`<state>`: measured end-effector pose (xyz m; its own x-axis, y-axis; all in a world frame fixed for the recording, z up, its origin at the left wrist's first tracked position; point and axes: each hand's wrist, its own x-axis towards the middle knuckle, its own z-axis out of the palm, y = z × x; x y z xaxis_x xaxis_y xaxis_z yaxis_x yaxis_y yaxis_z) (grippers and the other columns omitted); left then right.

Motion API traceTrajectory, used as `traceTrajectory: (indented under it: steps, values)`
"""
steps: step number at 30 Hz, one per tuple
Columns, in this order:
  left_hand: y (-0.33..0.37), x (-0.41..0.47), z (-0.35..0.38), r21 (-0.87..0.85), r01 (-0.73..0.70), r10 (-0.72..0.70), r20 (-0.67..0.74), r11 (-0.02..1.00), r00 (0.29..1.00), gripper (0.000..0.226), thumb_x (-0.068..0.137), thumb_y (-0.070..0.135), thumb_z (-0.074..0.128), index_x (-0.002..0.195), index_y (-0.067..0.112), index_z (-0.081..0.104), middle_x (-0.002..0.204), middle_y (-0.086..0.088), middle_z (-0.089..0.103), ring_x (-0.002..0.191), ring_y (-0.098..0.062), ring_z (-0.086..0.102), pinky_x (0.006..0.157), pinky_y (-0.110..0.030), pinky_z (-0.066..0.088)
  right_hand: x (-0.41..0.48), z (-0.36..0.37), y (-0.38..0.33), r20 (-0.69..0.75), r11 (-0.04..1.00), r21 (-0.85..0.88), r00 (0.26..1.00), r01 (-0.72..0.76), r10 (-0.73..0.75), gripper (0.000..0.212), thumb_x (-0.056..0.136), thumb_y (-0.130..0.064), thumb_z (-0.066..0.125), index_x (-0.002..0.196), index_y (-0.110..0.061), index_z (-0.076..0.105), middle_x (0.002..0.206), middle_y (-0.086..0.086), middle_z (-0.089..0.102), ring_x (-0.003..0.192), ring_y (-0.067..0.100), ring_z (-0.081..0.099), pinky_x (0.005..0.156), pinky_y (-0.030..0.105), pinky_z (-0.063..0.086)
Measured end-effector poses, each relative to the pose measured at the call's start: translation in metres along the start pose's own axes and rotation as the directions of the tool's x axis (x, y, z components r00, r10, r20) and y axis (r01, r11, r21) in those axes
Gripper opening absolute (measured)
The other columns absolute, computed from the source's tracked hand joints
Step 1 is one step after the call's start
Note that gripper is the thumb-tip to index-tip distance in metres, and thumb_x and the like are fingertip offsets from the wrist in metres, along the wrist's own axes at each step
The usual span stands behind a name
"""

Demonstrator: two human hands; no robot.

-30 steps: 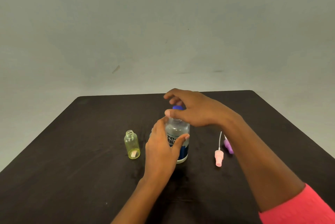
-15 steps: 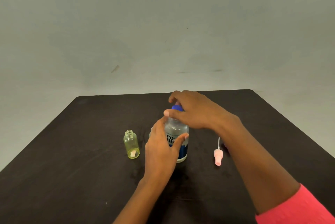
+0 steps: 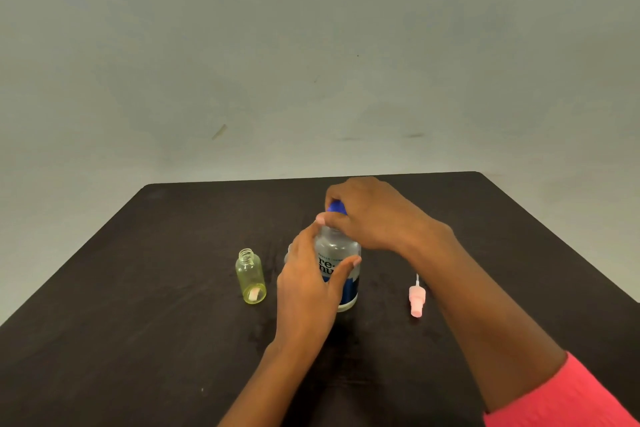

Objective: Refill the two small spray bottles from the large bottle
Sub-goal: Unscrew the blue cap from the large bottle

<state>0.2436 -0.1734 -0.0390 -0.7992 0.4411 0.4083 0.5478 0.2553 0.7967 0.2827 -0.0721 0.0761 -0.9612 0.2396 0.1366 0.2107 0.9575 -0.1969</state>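
The large clear bottle (image 3: 341, 253) with a blue label stands upright mid-table. My left hand (image 3: 306, 283) wraps around its body. My right hand (image 3: 367, 212) closes from above over its blue cap (image 3: 336, 208). A small yellow bottle (image 3: 250, 277), open-necked with no sprayer, stands upright to the left, apart from my hands. A pink spray head (image 3: 415, 298) with its tube lies on the table to the right, beside my right forearm. A second small bottle is mostly hidden behind my left hand.
The dark table (image 3: 138, 340) has its far edge just behind the bottles and its right edge running down at the right. A plain grey wall rises behind it.
My right hand has come down from hovering above the cap and closed around it. The purple spray head seen a second ago is now hidden behind my right forearm.
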Motion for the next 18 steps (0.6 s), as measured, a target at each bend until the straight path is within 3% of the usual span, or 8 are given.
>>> traceTrajectory:
  steps: [3,7,10,13,15,18]
  values:
    - [0.001,0.0,-0.001,-0.006,-0.011,0.011,-0.001,1.0,1.0,0.06,0.077,0.047,0.068,0.128,0.03,0.041,0.119,0.017,0.052,0.109,-0.001,0.049,0.088,-0.017,0.042,0.0,-0.006,-0.001,0.068,0.997,0.041,0.995,0.072,-0.075,0.013,0.094,-0.022,0.054,0.103,-0.019,0.063,0.094,-0.009,0.05,0.091,0.011,0.05,0.076,0.022,0.037]
    - [0.0,0.0,-0.001,-0.016,-0.016,0.016,-0.003,1.0,1.0,0.053,0.078,0.048,0.068,0.122,0.033,0.043,0.113,0.021,0.053,0.104,0.002,0.052,0.083,-0.014,0.044,-0.001,-0.013,0.0,0.174,0.983,0.164,0.978,0.087,-0.116,0.035,0.086,0.004,0.052,0.105,-0.025,0.061,0.109,-0.009,0.055,0.099,0.01,0.052,0.074,0.017,0.043]
    - [0.001,0.0,-0.001,-0.019,0.004,-0.004,-0.001,1.0,1.0,0.057,0.078,0.043,0.07,0.126,0.031,0.042,0.116,0.02,0.051,0.108,0.001,0.049,0.086,-0.014,0.042,-0.002,-0.009,0.0,0.171,0.968,0.244,0.979,0.066,-0.109,0.033,0.089,-0.019,0.06,0.12,-0.025,0.052,0.121,-0.005,0.052,0.109,0.013,0.052,0.084,0.021,0.045]
    - [0.001,0.0,0.0,-0.008,-0.002,0.002,0.0,1.0,1.0,0.047,0.078,0.043,0.07,0.117,0.033,0.044,0.112,0.018,0.054,0.105,-0.002,0.052,0.086,-0.017,0.045,-0.001,-0.001,-0.001,0.073,0.999,0.022,0.997,-0.027,0.025,0.045,0.089,-0.056,0.049,0.12,-0.022,0.052,0.116,0.0,0.048,0.105,0.017,0.047,0.088,0.032,0.045]
    - [0.002,0.001,0.0,0.001,-0.008,0.008,-0.005,1.0,1.0,0.053,0.077,0.046,0.069,0.121,0.03,0.044,0.115,0.015,0.055,0.107,-0.003,0.052,0.089,-0.022,0.046,0.001,0.003,-0.001,0.002,0.991,-0.107,0.997,-0.08,0.081,0.044,0.091,-0.057,0.044,0.112,-0.02,0.056,0.102,0.0,0.044,0.096,0.016,0.044,0.082,0.031,0.044]
    - [0.001,0.001,0.0,0.002,0.017,-0.017,-0.008,1.0,1.0,0.062,0.076,0.045,0.071,0.129,0.029,0.042,0.122,0.011,0.056,0.111,-0.002,0.051,0.091,-0.022,0.043,0.0,0.003,-0.006,0.011,0.995,-0.101,1.0,-0.023,0.024,0.021,0.095,-0.038,0.051,0.104,-0.02,0.057,0.093,-0.001,0.044,0.086,0.016,0.045,0.072,0.027,0.037]
